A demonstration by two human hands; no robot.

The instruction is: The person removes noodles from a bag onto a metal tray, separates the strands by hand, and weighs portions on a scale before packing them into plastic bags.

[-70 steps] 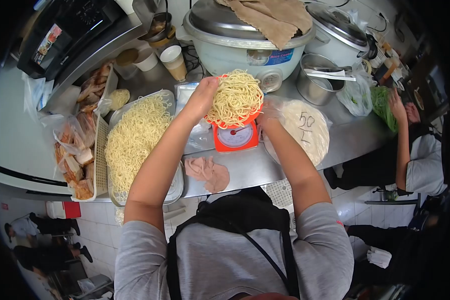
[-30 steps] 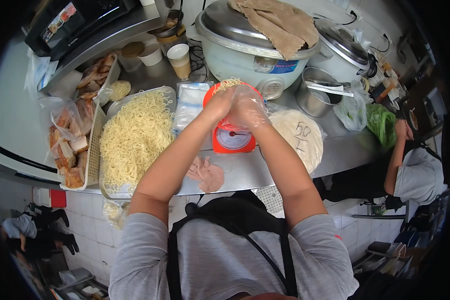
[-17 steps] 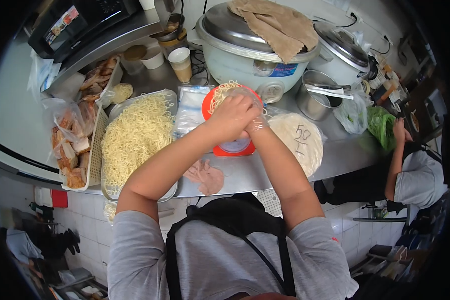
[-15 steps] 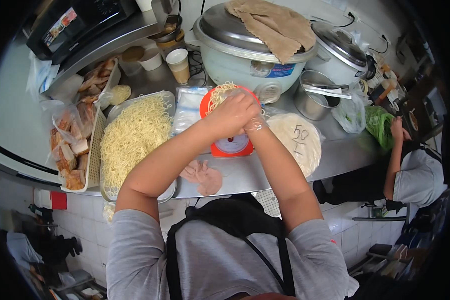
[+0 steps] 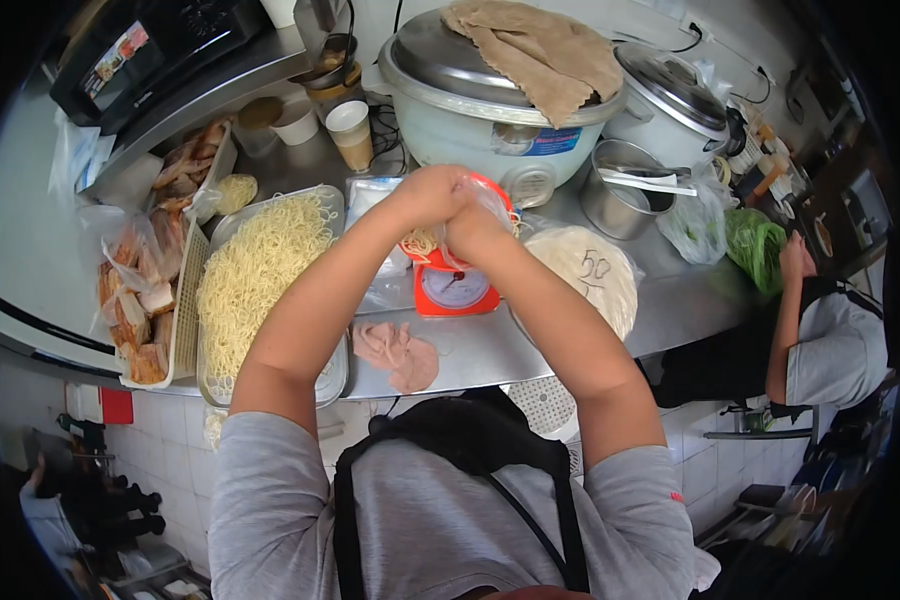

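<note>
My left hand (image 5: 436, 196) and my right hand (image 5: 475, 234) meet over the pan of an orange kitchen scale (image 5: 457, 290). Both are closed on a thin clear plastic bag (image 5: 492, 203); the fingertips are partly hidden. Yellow noodles (image 5: 421, 241) show at the pan's left side below my hands. To the left, a metal tray (image 5: 342, 372) holds a heap of loose noodles (image 5: 260, 285). A crumpled pink cloth or glove (image 5: 397, 356) lies in front of the scale.
Right of the scale is a round pale stack in plastic marked "50" (image 5: 585, 280). Behind stand a large rice cooker (image 5: 450, 125) and a steel pot (image 5: 610, 205). A basket (image 5: 192, 300) of meat sits left. At right, a co-worker's hand (image 5: 794, 262) touches bagged greens (image 5: 755, 245).
My hands have shifted from stacked together to side by side, the left up and leftward, the right lower. The plastic bag and more of the orange pan now show between and beside them.
</note>
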